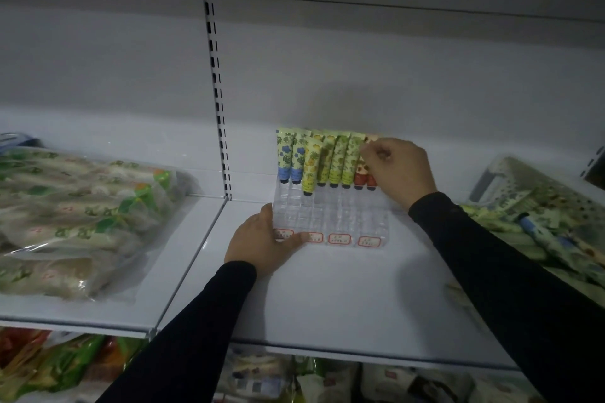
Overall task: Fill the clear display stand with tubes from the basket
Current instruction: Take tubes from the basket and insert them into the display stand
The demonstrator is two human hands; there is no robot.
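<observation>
Two hands work at a clear display stand that sits on a white shelf, seen from the head camera. The stand lies a little right of centre, its back row against the rear wall and its stepped front slots bare. Red-bordered labels run along its front edge.

Tubes stand cap-down in the back of the stand: blue-flower tubes at the 9 o'clock end, a yellow tube one step forward of them, green tubes in the middle, and red tubes at the 3 o'clock end.

The right hand reaches in from 4 o'clock, its fingers curled and pinching the top of one of the red tubes at the stand's right end. The left hand comes from 7 o'clock and rests with straight fingers against the stand's front left corner, the thumb lying across the first label. Both arms wear black sleeves.

At 3 o'clock, on the same shelf, a pale basket holds a heap of more patterned tubes. At 9 o'clock, on the neighbouring shelf section, lie clear bags of packaged goods. A slotted upright divides the two sections. At 6 o'clock, below the shelf edge, more packets show dimly.
</observation>
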